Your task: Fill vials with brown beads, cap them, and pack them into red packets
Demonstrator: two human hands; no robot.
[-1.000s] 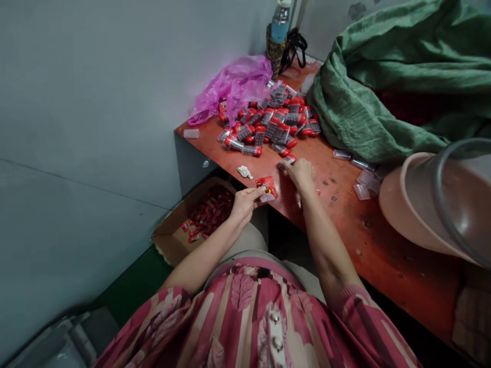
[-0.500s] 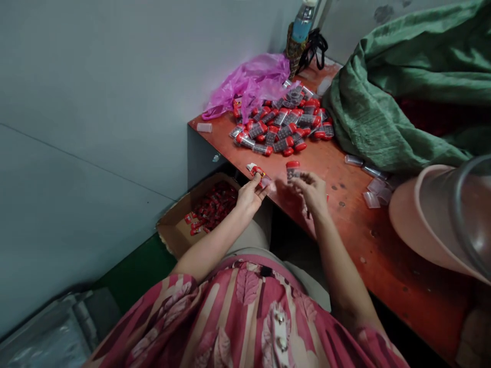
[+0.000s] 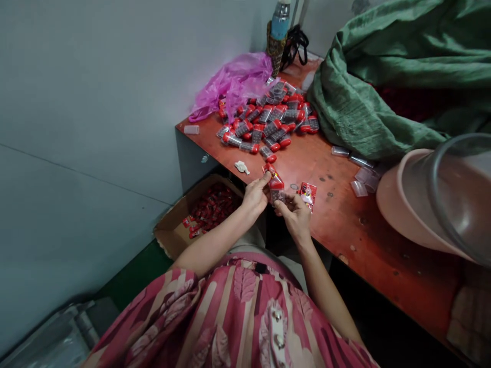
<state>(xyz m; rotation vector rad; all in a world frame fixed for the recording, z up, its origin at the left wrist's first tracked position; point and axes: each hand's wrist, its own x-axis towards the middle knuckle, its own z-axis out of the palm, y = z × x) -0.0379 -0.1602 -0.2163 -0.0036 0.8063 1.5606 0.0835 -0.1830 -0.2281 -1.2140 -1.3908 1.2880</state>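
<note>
**Not a word legible from here**

Nothing in this corner can be read from where I stand. The small red-and-white printed card [image 3: 308, 193] carries a dark emblem and flecks of print, but its letters are too small to make out. The red-capped vial [image 3: 276, 188] has red printing at its top, just as blurred. The heap of vials [image 3: 264, 120] shows only red caps and grey bodies at this distance. The red packets [image 3: 213, 207] in the cardboard box [image 3: 172, 235] are too small to tell what they say. The bottle [image 3: 280, 23] has a blue label, cut off by the view, with no letters I can pick out.
</note>
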